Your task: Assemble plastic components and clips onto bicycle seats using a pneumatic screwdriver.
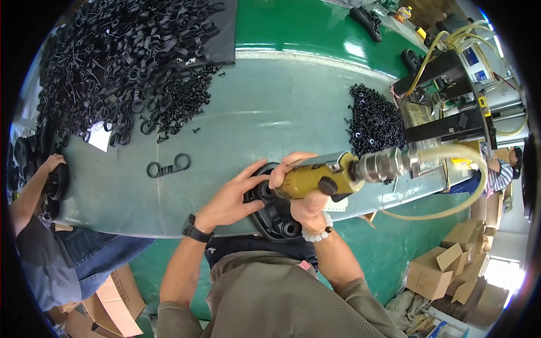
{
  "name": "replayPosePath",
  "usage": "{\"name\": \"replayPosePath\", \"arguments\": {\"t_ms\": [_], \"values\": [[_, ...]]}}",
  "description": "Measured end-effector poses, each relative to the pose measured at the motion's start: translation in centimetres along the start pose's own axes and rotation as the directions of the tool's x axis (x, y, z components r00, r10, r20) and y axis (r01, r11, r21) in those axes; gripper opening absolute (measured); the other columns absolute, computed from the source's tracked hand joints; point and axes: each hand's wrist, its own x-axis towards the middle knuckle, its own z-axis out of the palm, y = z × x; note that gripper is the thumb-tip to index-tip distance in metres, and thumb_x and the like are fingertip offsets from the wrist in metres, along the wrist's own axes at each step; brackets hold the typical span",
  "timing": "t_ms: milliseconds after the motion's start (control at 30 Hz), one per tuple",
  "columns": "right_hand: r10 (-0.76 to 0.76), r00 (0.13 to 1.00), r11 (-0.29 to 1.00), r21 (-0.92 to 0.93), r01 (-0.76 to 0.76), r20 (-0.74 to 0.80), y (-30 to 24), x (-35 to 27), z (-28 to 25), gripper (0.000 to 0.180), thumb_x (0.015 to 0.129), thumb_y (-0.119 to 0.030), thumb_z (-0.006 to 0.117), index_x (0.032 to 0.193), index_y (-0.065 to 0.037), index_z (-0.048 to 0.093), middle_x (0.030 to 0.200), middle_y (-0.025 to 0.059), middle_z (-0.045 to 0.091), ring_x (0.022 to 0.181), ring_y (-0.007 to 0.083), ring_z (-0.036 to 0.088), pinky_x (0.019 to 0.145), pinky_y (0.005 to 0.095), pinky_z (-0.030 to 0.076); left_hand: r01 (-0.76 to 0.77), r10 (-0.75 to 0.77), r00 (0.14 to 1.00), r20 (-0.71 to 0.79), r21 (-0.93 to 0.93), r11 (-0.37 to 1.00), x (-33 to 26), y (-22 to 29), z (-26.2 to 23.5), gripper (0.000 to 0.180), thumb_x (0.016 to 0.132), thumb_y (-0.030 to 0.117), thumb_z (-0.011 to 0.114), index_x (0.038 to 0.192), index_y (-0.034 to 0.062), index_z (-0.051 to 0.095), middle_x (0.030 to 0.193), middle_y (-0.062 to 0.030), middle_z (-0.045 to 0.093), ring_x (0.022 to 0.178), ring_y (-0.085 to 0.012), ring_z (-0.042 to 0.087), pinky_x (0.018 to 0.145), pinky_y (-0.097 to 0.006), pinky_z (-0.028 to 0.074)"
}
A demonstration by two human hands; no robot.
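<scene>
Gripping a yellow pneumatic screwdriver, the right hand is closed around its body, directly over a black plastic part. That part is pressed by the open left hand, fingers spread, at the near edge of the surface. Beyond the part a black double-ring piece is seen to the left, a heap of small black pieces to the right.

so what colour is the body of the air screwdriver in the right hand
Mustard yellow with a black trigger, on the pneumatic screwdriver gripped by the right hand; head view shows it best.
</scene>
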Motion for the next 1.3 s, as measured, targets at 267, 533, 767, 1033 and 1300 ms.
{"name": "replayPosePath", "arguments": {"t_ms": [267, 533, 767, 1033, 1300], "values": [[0.094, 0.957, 0.994, -0.082, -0.074, 0.274, -2.5, 0.7, 0.6, 0.083, 0.073, -0.07, 0.073, 0.117, -0.002, 0.055, 0.084, 0.0063, 0.063, 0.075, 0.0163, 0.058, 0.071, 0.0302, 0.047, -0.108, 0.113, 0.994, -0.007, -0.337, 0.935, -0.6, 0.7, -1.6, 0.087, 0.07, 0.016, 0.078, 0.147, 0.0037, 0.039, 0.158, -0.0161, 0.03, 0.147, -0.0333, 0.025, 0.119, -0.043, 0.026], [-0.128, 0.922, 0.895, -0.357, 0.265, 0.365, -1.5, 1.3, 0.2, 0.054, 0.061, -0.022, 0.084, 0.106, -0.002, 0.063, 0.086, 0.0077, 0.069, 0.071, 0.0204, 0.066, 0.07, 0.0304, 0.053, -0.25, 0.403, 0.794, -0.455, 0.359, 0.899, 2.7, 14.2, 0.9, 0.079, 0.064, 0.028, 0.084, 0.128, -0.001, 0.048, 0.091, -0.0157, 0.067, 0.085, -0.0331, 0.068, 0.079, -0.038, 0.055], [-0.13, 0.904, 0.85, -0.424, 0.313, 0.407, -1.5, 2.1, -1.3, 0.053, 0.062, -0.021, 0.083, 0.106, -0.001, 0.063, 0.086, 0.0079, 0.069, 0.072, 0.0197, 0.065, 0.07, 0.0304, 0.053, -0.413, 0.538, 0.821, -0.191, 0.451, 0.791, 3.4, 15.1, -2.0, 0.057, 0.076, 0.021, 0.072, 0.121, -0.0029, 0.047, 0.09, -0.0173, 0.064, 0.088, -0.0387, 0.064, 0.104, -0.053, 0.041], [-0.119, 0.881, 0.797, -0.485, 0.36, 0.459, 0.1, 2.4, -1.0, 0.052, 0.063, -0.019, 0.082, 0.107, 0.0, 0.063, 0.086, 0.008, 0.069, 0.072, 0.0188, 0.065, 0.069, 0.0304, 0.053, -0.325, 0.361, 0.915, -0.18, 0.2, 0.924, 3.4, 15.2, -1.2, 0.048, 0.074, 0.031, 0.082, 0.104, 0.0048, 0.054, 0.087, -0.0097, 0.064, 0.081, -0.0309, 0.064, 0.11, -0.06, 0.029], [-0.105, 0.865, 0.748, -0.534, 0.395, 0.491, 1.1, 1.9, -1.0, 0.051, 0.063, -0.018, 0.08, 0.107, 0.001, 0.062, 0.087, 0.0082, 0.069, 0.073, 0.0181, 0.065, 0.069, 0.0304, 0.053, -0.274, 0.192, 0.891, -0.412, -0.151, 0.95, 0.9, 14.7, -0.2, 0.047, 0.072, 0.025, 0.083, 0.104, 0.0047, 0.054, 0.091, -0.0096, 0.06, 0.089, -0.0299, 0.059, 0.101, -0.047, 0.04]]}}
